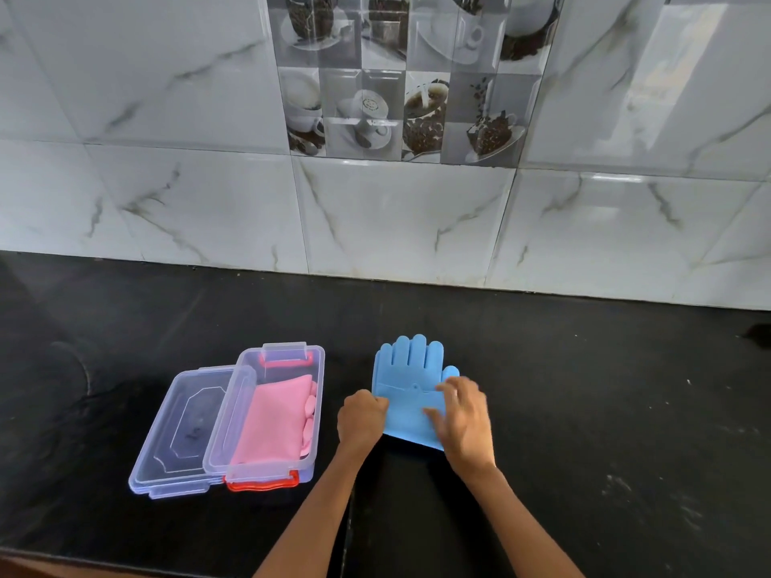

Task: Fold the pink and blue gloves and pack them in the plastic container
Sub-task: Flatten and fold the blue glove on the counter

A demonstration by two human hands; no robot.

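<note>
Head view: we see a grey marble-look tiled wall (167, 181) with a coffee-print tile panel (404, 77) up top, and below it the black table (584, 390) carrying everything. Next in size, the clear plastic container (267, 415) sits left of centre on the table, lid off, orange-red latches at its near and far ends. Its clear lid (183, 431) lies flat just to its left, partly tucked under the container's left edge. Inside the container we see the pink gloves (275, 423), folded into a flat rectangle with fingertips bunched along the right wall. Blue gloves (411, 377) lie flat on the table right of the container, well apart from it, fingers pointing at the wall, thumb out to the right, cuff end toward us. We read a fold line or seam across the palm; whether it is one glove or a stacked pair we cannot tell. Left hand (361, 419) is curled closed, pinching the blue gloves' left edge. Right hand (461, 419) is spread open, motion-blurred, palm down on the right side.
</note>
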